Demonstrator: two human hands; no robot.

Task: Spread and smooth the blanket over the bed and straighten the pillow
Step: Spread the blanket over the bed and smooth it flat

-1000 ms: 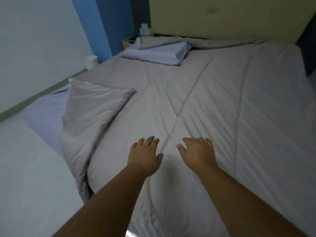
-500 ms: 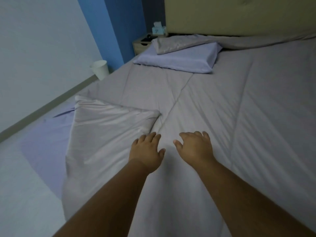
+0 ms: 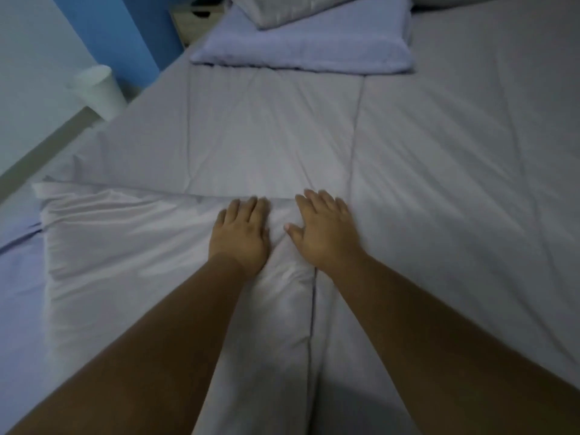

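A grey quilted blanket [image 3: 423,171] covers most of the bed. Its near-left corner is folded back on itself [image 3: 125,246], leaving the lilac sheet [image 3: 18,277] bare at the left. My left hand [image 3: 241,233] lies flat, palm down, on the tip of that folded flap. My right hand [image 3: 323,229] rests flat on the blanket just beside it, fingers slightly apart. A lilac pillow [image 3: 307,48] lies at the head of the bed, top centre, with a bunched grey blanket edge [image 3: 282,7] lying over its far side.
A white cup-shaped bin [image 3: 99,89] stands on the floor by the left wall. A wooden nightstand [image 3: 196,20] sits at the top left against the blue wall [image 3: 119,29]. A grey skirting strip [image 3: 40,149] runs along the left wall.
The view has moved forward and tilted down over the bed. Both hands slid forward and left onto the tip of the folded corner and now press flat.
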